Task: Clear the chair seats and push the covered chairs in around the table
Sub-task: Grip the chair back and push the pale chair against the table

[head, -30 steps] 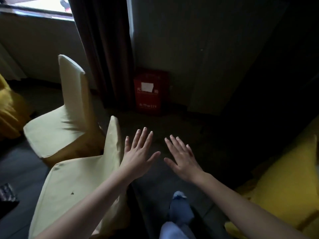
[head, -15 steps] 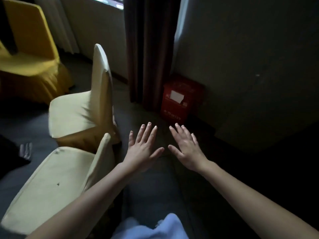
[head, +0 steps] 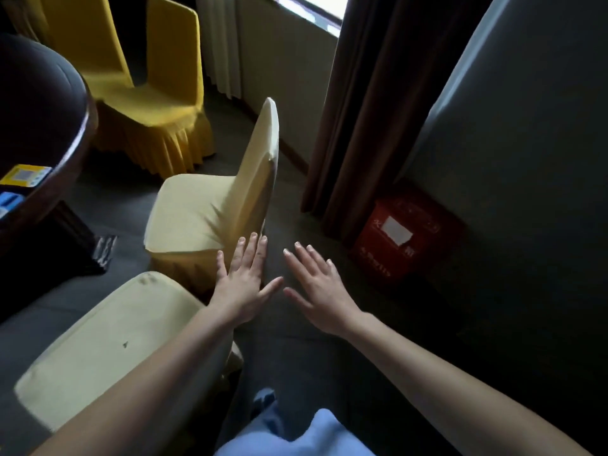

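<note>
Two chairs in pale cream covers stand on my left. The nearer cream chair (head: 108, 337) lies under my left forearm, its seat bare. The farther cream chair (head: 194, 212) stands ahead with its back edge-on to me and a bare seat. My left hand (head: 245, 284) is open with fingers spread, its fingertips just short of that chair's back. My right hand (head: 320, 287) is open beside it, over the dark floor. The dark round table (head: 65, 136) fills the upper left.
Two chairs in yellow covers (head: 148, 93) stand by the window beyond the table. A red box (head: 404, 238) sits on the floor by the brown curtain (head: 371, 103) and grey wall. Small coloured packs (head: 24, 174) lie on the table. A dark object (head: 105, 250) lies on the floor.
My view has swung left, so the table and yellow chairs have come into sight. Both open hands have drawn closer to the farther cream chair's back.
</note>
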Available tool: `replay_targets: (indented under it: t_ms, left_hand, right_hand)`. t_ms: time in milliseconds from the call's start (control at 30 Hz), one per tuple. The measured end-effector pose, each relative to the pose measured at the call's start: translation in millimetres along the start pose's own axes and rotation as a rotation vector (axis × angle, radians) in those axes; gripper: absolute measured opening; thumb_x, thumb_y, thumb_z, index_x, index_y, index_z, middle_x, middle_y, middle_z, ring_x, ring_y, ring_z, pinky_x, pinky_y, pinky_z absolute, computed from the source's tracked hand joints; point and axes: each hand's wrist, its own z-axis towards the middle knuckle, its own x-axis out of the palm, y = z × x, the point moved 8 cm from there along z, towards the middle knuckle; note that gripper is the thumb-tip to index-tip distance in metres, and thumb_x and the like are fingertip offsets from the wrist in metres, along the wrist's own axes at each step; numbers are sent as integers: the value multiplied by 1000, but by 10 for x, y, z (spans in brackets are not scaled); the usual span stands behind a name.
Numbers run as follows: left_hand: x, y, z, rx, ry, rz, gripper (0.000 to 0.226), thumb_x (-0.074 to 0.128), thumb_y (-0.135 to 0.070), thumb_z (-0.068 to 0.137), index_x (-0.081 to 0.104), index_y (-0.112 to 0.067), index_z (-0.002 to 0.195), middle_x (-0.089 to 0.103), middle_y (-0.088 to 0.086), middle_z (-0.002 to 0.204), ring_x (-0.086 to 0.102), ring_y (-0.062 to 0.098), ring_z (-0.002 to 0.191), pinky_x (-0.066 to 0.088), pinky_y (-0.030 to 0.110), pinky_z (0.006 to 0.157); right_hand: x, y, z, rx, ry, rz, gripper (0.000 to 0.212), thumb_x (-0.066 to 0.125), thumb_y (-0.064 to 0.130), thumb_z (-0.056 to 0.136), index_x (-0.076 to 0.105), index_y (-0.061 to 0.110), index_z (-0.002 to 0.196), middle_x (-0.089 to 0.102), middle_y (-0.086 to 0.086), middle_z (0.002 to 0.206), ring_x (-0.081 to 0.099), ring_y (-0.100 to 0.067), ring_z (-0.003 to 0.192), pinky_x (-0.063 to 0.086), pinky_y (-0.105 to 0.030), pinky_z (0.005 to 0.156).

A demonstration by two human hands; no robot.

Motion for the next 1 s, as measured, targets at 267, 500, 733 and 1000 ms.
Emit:
replay_targets:
  t_ms: [267,500,733,1000]
  left_hand:
    - [-62,436,236,-131,-22,-51,81,24,-65,90,-17,-25,149,-21,-3,157,-21,15,144,-11,53,114]
    - [-38,999,-276,-436,-12,-94,101,4,-85,68,-14,-28,149,-18,-6,158,-15,12,145,-10,51,115]
    - [560,1250,-1586,-676,444,-187,89,59,-57,76,18,-30,150,32,-4,153,37,18,136,33,29,106]
    - [525,1499,-2868,-1234,116,-136,61,61,-53,57,58,-44,117,66,-6,112,60,20,107,49,33,90]
  right_hand:
    - [123,-114,688,-84,96,-32,67,42,48,96,8,32,152,0,5,161,-6,-15,147,7,-48,118]
    - [312,540,1103,-428,211,-36,69,43,50,95,8,33,151,1,5,161,-5,-16,148,9,-47,117]
    - [970,1224,582,-859,606,-180,60,52,45,90,31,34,146,30,1,154,25,-24,141,26,-50,108]
    - [1357,1480,437,-913,608,-404,45,68,29,75,49,23,115,50,-3,112,52,-30,108,42,-52,88]
